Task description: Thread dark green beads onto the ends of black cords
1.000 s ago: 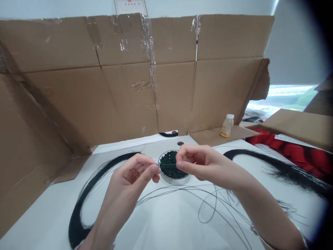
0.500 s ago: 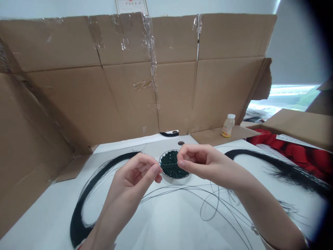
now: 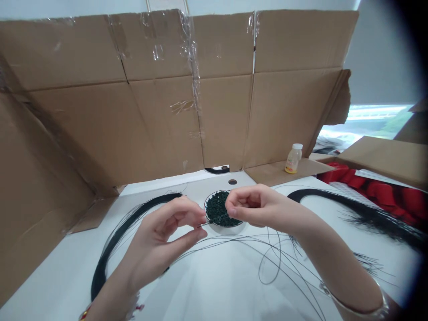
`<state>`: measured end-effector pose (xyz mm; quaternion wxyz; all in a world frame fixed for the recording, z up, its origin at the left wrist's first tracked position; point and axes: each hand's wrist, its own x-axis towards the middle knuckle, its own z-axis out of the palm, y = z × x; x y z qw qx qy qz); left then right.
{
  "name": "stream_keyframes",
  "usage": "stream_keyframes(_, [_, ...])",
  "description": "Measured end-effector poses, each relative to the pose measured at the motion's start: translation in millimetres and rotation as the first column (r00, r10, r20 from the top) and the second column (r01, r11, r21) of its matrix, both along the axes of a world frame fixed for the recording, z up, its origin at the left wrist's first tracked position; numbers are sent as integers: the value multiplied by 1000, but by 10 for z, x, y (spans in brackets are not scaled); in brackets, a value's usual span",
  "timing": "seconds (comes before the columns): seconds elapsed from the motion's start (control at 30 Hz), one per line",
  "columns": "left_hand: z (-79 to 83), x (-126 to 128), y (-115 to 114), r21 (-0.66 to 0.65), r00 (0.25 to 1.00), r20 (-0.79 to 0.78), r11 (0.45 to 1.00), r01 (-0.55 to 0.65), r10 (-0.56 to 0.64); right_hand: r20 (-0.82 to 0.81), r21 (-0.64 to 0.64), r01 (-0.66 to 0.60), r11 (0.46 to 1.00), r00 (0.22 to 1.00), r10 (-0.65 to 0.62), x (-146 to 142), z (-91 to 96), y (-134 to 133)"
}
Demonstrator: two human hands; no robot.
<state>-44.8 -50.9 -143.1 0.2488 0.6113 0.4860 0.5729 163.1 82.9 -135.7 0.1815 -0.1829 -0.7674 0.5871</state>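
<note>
My left hand point(image 3: 167, 238) is in front of the bowl, with thumb and forefinger closing on a short stretch of thin dark wire point(image 3: 204, 224). The wire's tip points toward the bowl's near edge. My right hand point(image 3: 256, 206) is pinched at the bowl's right side; whatever lies between its fingertips is too small or hidden to make out. Between the hands stands a round bowl point(image 3: 223, 230) filled with small dark green pieces point(image 3: 219, 207). Several loose thin wires point(image 3: 234, 238) cross the white table below my hands, one of them forming a loop point(image 3: 270, 283).
Curved bundles of black wire lie left point(image 3: 112, 247) and right point(image 3: 327, 195). A cardboard screen point(image 3: 160, 120) stands behind. A small bottle point(image 3: 294, 159) with a white cap sits back right, near an open carton point(image 3: 384, 160) holding red items point(image 3: 377, 189).
The left hand's thumb and forefinger have shifted, and a thin wire now shows between them. My right hand has moved slightly left, still pinched. The whole view has tilted a little.
</note>
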Motion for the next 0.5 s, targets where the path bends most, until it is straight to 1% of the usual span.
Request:
stream_keyframes(0.1, [0, -8, 25, 6, 992, -48, 993, 115, -114, 18, -28, -16, 999, 1000, 17, -17, -18, 9])
stream_keyframes(0.17, [5, -13, 35, 4, 986, -67, 988, 154, -153, 23, -35, -25, 999, 999, 26, -24, -31, 15])
stream_keyframes(0.33, [13, -12, 36, -13, 989, -61, 991, 135, -136, 56, -39, -23, 999, 998, 25, -32, -45, 25])
stream_keyframes(0.5, [18, -41, 49, -42, 985, -92, 988, 146, -149, 34, -50, -42, 998, 998, 44, -37, -47, 27])
